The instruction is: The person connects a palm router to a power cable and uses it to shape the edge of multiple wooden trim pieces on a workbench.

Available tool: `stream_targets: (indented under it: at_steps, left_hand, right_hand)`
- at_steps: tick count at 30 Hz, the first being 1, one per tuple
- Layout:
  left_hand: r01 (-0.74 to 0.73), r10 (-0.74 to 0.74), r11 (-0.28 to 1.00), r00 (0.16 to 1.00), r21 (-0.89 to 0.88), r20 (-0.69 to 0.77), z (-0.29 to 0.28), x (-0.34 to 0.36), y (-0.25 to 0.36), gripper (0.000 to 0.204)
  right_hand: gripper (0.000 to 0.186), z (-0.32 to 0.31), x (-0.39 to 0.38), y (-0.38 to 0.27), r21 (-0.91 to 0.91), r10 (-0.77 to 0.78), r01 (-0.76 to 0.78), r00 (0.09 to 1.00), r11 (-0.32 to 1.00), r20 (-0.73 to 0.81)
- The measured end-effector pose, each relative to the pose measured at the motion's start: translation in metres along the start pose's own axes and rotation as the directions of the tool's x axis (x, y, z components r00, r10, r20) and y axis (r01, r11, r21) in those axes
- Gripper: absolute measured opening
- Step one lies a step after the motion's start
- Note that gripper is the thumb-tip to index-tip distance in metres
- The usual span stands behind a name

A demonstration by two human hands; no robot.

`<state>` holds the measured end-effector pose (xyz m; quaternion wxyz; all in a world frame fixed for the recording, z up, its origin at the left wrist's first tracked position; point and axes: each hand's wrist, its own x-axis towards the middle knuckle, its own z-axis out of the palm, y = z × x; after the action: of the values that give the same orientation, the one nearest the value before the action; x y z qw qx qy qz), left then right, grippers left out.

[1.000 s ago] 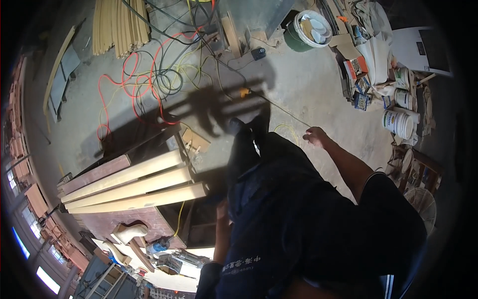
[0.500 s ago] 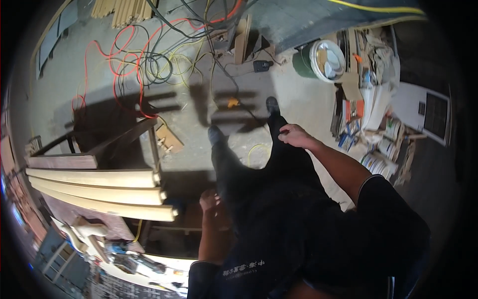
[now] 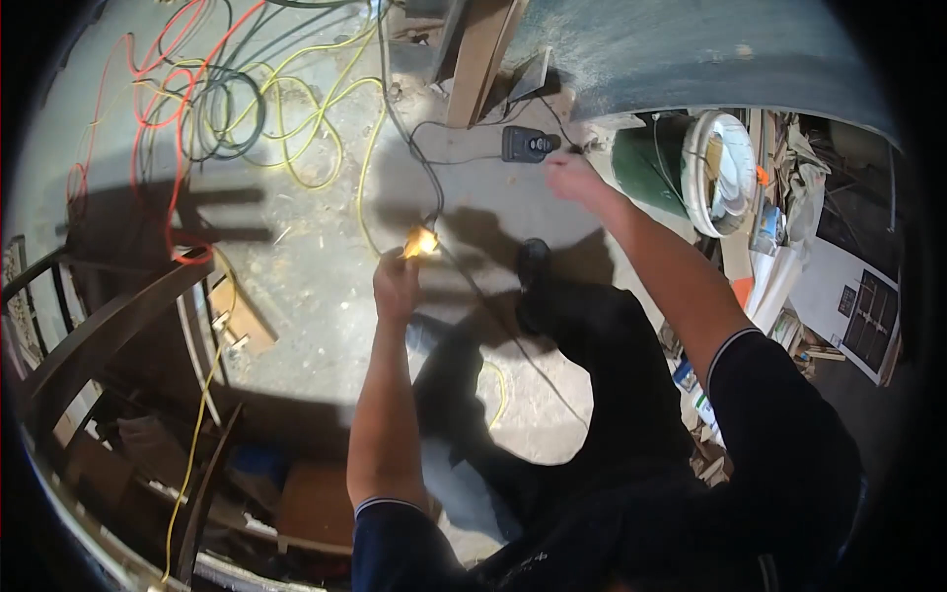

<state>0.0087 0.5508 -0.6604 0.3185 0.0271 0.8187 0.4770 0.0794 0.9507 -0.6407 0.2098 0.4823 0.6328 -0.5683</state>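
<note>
My left hand [image 3: 397,286] is low over the floor, its fingers closed on a brightly lit yellow-orange cord connector [image 3: 422,243]. A thick black cable [image 3: 434,187] runs down to this connector. Further ahead, my right hand [image 3: 576,180] reaches out with curled fingers, right by the end of a thin black cord [image 3: 554,116]. Whatever lies between those fingers is hidden. Just left of that hand, a black battery charger [image 3: 530,145] rests on the concrete.
Red [image 3: 182,109] and yellow extension cords [image 3: 326,128] lie tangled at the far left. A green bucket with a white rim [image 3: 691,183] stands right. Boards [image 3: 485,59] lean ahead; a dark wooden frame [image 3: 109,335] stands left. Clutter lines the right side.
My left hand has moved forward to the yellow-orange connector. The right hand has left my leg and reached toward the charger. My view has shifted; the pale wooden lengths at left are out of sight.
</note>
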Motion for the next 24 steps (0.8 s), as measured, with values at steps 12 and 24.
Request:
stream_targets:
  at_steps: [12, 24]
  left_hand:
    - [-0.197, 0.180, 0.980, 0.946, 0.037, 0.270, 0.084, 0.179, -0.013, 0.038]
    - [0.031, 0.212, 0.935, 0.750, -0.354, 0.627, 0.123, 0.135, 0.101, 0.027]
  right_hand:
    - [0.023, 0.010, 0.210, -0.004, 0.538, -0.066, 0.135, 0.987, 0.832, -0.145]
    - [0.017, 0.099, 0.024, 0.041, -0.532, -0.500, 0.846, 0.472, 0.027, 0.726]
